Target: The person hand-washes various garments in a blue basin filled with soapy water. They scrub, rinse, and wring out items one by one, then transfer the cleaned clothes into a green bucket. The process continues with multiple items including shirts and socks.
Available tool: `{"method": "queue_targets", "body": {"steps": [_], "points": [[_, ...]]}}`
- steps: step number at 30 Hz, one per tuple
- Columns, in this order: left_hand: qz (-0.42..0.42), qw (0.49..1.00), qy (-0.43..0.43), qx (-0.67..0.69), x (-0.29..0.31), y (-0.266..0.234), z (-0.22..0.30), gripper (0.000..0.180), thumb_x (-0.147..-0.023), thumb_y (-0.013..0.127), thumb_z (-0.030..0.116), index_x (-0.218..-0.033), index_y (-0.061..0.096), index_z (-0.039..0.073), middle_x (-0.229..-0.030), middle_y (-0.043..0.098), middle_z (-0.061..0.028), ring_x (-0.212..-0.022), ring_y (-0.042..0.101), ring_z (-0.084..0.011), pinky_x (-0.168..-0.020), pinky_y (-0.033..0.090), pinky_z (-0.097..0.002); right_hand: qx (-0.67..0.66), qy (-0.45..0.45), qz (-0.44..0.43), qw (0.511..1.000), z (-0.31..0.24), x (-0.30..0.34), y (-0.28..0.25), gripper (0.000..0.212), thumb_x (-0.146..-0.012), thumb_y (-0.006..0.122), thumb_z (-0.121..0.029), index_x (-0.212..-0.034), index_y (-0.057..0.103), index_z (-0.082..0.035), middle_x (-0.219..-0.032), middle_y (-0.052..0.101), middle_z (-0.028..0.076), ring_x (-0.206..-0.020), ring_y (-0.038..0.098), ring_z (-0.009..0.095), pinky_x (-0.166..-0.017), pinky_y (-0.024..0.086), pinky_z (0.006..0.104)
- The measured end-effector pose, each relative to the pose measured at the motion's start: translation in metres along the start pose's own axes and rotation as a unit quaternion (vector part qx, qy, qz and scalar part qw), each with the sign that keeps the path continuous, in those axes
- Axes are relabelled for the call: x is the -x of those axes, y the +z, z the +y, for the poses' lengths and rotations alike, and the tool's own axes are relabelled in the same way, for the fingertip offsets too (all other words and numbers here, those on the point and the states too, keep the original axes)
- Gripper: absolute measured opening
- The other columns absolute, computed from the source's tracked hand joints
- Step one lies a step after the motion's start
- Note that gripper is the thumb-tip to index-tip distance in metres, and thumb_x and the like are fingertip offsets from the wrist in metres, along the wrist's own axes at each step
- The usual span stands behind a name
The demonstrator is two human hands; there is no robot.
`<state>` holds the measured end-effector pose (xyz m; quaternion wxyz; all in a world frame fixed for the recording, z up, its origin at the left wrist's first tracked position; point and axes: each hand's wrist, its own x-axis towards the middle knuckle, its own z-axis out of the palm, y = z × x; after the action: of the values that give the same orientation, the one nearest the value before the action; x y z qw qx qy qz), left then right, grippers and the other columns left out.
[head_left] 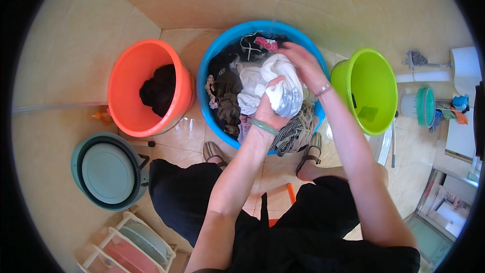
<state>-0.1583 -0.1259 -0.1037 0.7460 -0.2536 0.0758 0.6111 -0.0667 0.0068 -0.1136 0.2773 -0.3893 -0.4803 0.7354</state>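
Observation:
My left hand (273,112), with a green bangle at the wrist, is closed around a bunched white garment (279,73) with a grey printed patch. My right hand (303,63) is beside the garment's far right side, its fingers stretched out and slightly blurred; whether they touch the cloth is hard to tell. Both hands are over a large blue tub (206,106) heaped with laundry. Around the white garment lie dark clothes (227,102), a pink-red piece (266,44) and a striped cloth (292,134).
An orange bucket (117,86) with a dark garment (160,90) inside stands left of the tub. To the right is a lime-green bucket (374,86). A grey-green basin (107,169) leans at the left wall, above a white rack (103,247) with more basins. My feet flank the tub's near side.

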Motion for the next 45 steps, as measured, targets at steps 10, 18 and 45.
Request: {"method": "queue_targets", "body": {"steps": [10, 18, 45], "points": [[-0.142, 0.974, 0.034, 0.176, -0.004, 0.015, -0.036, 0.034, -0.089, 0.059, 0.037, -0.117, 0.064, 0.020, -0.117, 0.065, -0.0029, -0.118, 0.055, -0.0265, -0.107, 0.036, -0.0500, -0.507, 0.003, -0.064, 0.859, 0.082, 0.066, 0.037, 0.059, -0.097, 0.044, -0.048, -0.137, 0.044, -0.004, -0.124, 0.057, 0.009, -0.118, 0.051, 0.021, -0.103, 0.041, 0.0406], [-0.151, 0.975, -0.110, 0.116, 0.023, 0.004, -0.020, 0.045, -0.091, 0.058, 0.042, -0.119, 0.058, 0.006, -0.101, 0.065, -0.0100, -0.091, 0.063, -0.0280, -0.074, 0.053, -0.0415, -0.526, 0.122, -0.243, 0.806, 0.030, 0.021, 0.026, 0.054, -0.094, 0.053, -0.038, -0.134, 0.043, -0.003, -0.108, 0.056, 0.009, -0.107, 0.054, 0.026, -0.092, 0.046, 0.0386], [0.237, 0.681, 0.219, -0.657, -0.037, -0.060, -0.009, 0.076, -0.077, 0.079, 0.030, -0.134, 0.040, -0.004, -0.120, 0.060, -0.0189, -0.110, 0.059, -0.0243, -0.093, 0.048, -0.0341, 0.528, 0.061, 0.023, 0.846, 0.038, -0.030, 0.026, 0.056, -0.070, 0.073, -0.039, -0.101, 0.066, 0.007, -0.097, 0.068, 0.022, -0.093, 0.067, 0.031, -0.079, 0.051, 0.0359]]}}
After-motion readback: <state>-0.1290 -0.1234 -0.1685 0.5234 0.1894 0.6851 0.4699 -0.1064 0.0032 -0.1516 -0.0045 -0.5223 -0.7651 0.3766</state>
